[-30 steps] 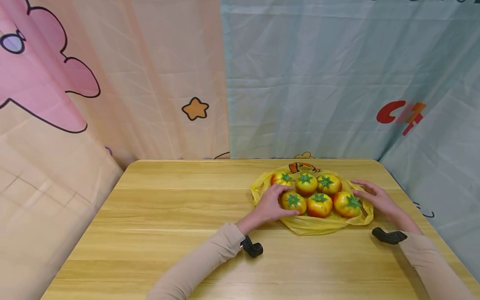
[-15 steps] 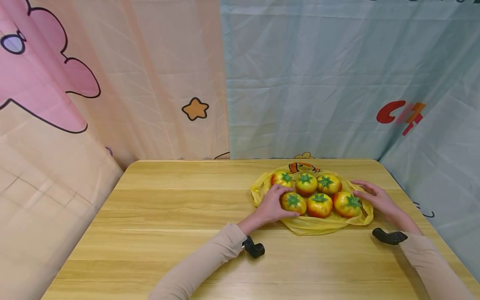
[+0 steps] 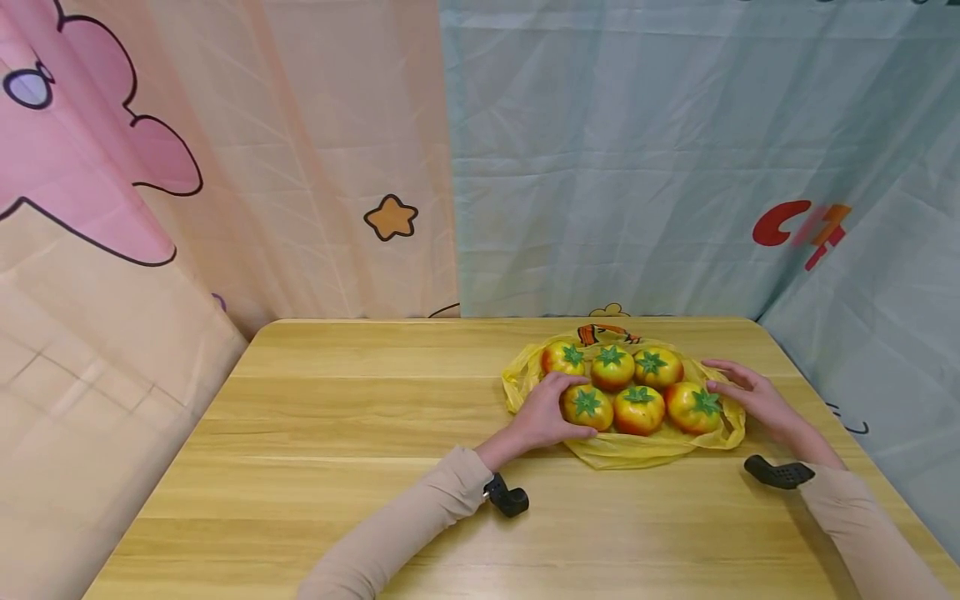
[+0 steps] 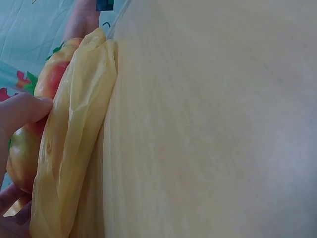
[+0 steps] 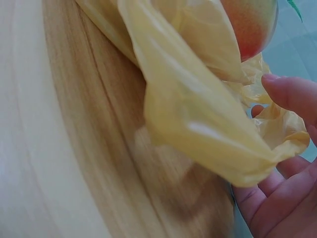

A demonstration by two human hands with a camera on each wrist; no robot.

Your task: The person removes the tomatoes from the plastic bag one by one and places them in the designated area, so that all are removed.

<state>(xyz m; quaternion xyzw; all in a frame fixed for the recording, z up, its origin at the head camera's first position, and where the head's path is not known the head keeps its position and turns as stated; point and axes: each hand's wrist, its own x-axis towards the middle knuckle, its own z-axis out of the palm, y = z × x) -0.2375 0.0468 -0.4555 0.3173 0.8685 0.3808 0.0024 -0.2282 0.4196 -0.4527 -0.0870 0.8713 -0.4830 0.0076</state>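
Several yellow-red tomatoes with green star-shaped tops lie in two rows on an opened yellow plastic bag (image 3: 622, 455). My left hand (image 3: 546, 415) curves round the front-left tomato (image 3: 588, 406), thumb in front and fingers behind. The left wrist view shows the thumb (image 4: 29, 109) against a tomato, the bag's crumpled edge (image 4: 81, 114) beside it. At the bag's right edge is my right hand (image 3: 757, 402), near the front-right tomato (image 3: 693, 408). In the right wrist view its thumb (image 5: 290, 94) stands apart from the fingers, and the bag's loose edge (image 5: 198, 119) lies between them.
The wooden table (image 3: 337, 417) stretches left and in front of the bag. A patterned curtain (image 3: 600, 167) hangs behind it. Dark wrist-worn devices sit at the left wrist (image 3: 507, 497) and right wrist (image 3: 778, 473).
Almost nothing differs. My left hand has shifted very slightly at the front-left tomato; the right hand, the tomatoes and the bag look the same.
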